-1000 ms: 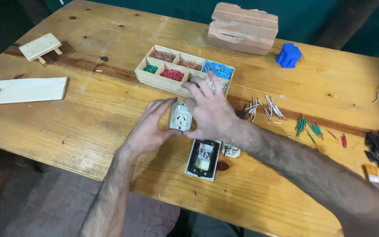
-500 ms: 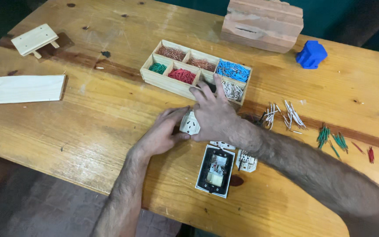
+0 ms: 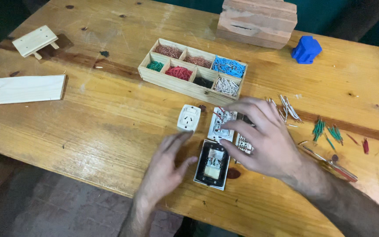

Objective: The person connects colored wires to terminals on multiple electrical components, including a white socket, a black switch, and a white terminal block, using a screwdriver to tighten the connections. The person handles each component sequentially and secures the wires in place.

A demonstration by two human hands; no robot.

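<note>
While the right hand [image 3: 264, 140] spreads its fingers over the white module [image 3: 221, 124] at frame centre, gripping nothing, the left hand [image 3: 165, 169] hovers open and blurred below the socket [image 3: 188, 117] — empty. Risk: a careless sweep could knock the black frame [image 3: 212, 163] off the near edge — or scatter the wires [image 3: 288, 107].

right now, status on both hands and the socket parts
Left hand open, empty. Right hand fingers on white switch module. White socket lies free. Nothing in the way.

2 hands [image 3: 165, 169], 1 tray [image 3: 185, 84] (6 compts), 3 wood blocks [image 3: 257, 22], 1 blue pc [image 3: 306, 49], 1 white socket [image 3: 188, 117]
</note>
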